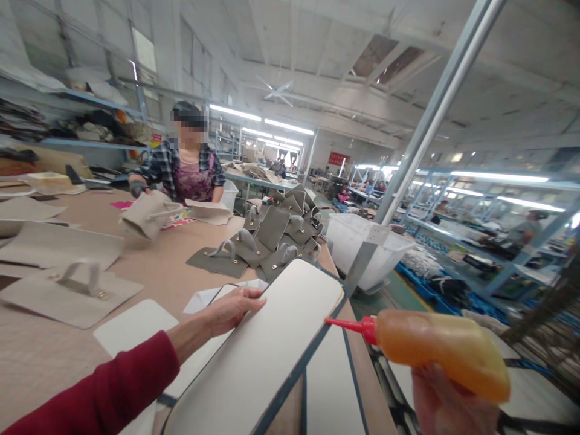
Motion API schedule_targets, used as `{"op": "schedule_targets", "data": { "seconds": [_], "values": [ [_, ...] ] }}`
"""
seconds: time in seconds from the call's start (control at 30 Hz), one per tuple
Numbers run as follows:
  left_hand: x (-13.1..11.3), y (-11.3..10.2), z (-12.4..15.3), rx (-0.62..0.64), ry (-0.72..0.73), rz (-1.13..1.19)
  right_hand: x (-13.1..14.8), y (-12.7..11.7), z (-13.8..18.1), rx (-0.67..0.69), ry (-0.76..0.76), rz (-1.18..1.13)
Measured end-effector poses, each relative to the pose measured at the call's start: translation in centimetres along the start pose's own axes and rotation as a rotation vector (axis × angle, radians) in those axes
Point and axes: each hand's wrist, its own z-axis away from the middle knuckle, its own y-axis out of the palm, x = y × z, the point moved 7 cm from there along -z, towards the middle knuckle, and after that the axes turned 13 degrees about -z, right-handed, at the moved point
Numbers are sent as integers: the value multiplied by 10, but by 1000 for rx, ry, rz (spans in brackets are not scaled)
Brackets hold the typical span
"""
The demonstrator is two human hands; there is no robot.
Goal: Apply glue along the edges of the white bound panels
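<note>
My left hand (238, 308) grips the far left edge of a white panel (272, 338) with a dark border and rounded corners, thumb on top and fingers under it. My right hand (446, 399) is wrapped round a squeeze bottle (435, 344) of amber glue with a red nozzle. The bottle lies nearly level, and its nozzle tip touches or almost touches the panel's right edge near the far corner. A yellowish line runs along that corner. Under the held panel lie more white panels, one of them a dark-edged panel (330, 374) at the right.
Dark green bag pieces with handles (272, 235) are heaped on the brown table (172, 272). Beige bag pieces (72, 290) lie at left. A co-worker (190, 163) across the table handles a beige bag (147, 214). A metal post (408, 169) and white bin (357, 248) stand at right.
</note>
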Motion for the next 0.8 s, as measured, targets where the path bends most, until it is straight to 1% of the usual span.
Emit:
{"op": "schedule_targets", "data": {
  "seconds": [0.23, 0.43, 0.5, 0.8],
  "values": [
    [0, -1, -2, -57, -33, 43, -2, 4, 9, 31, -4, 4],
    [0, 0, -3, -82, -66, 58, -8, 2, 15, 41, 68, 57],
    [0, 0, -3, -86, -70, 59, -10, 2, 17, 37, 69, 71],
    [0, -5, -6, -110, -80, 104, -16, -1, 25, -76, 135, 73]
  ]
}}
